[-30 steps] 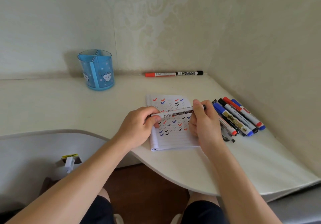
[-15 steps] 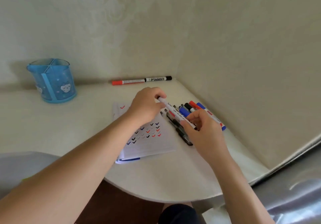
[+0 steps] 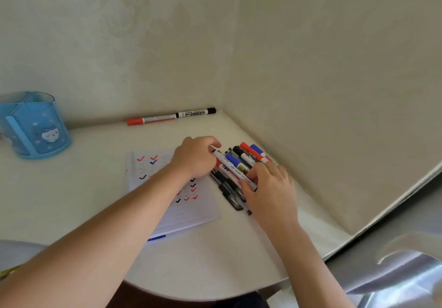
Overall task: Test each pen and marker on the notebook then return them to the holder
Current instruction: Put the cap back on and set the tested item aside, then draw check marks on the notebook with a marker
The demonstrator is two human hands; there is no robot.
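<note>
Both hands pinch one white whiteboard marker [image 3: 233, 172] end to end: left hand [image 3: 195, 158] closed on its far end, right hand [image 3: 269, 183] closed on its near end, laying it onto the pile of pens and markers [image 3: 241, 162] at the desk's right side by the wall. Marker's long axis runs near-right to far-left, parallel with the pile. Nearest the front edge of the desk [image 3: 71, 202], left of the pile, lies the open notebook [image 3: 189, 212], covered in red, blue and black ticks, partly under the left forearm. Holder [image 3: 35, 126], blue, compartments look empty, stands well apart at the far left of the desk; left hand is nearer it, so the return likely goes leftward across the notebook. Two more markers [image 3: 171, 116] lie end to end along the back edge near the corner.
</note>
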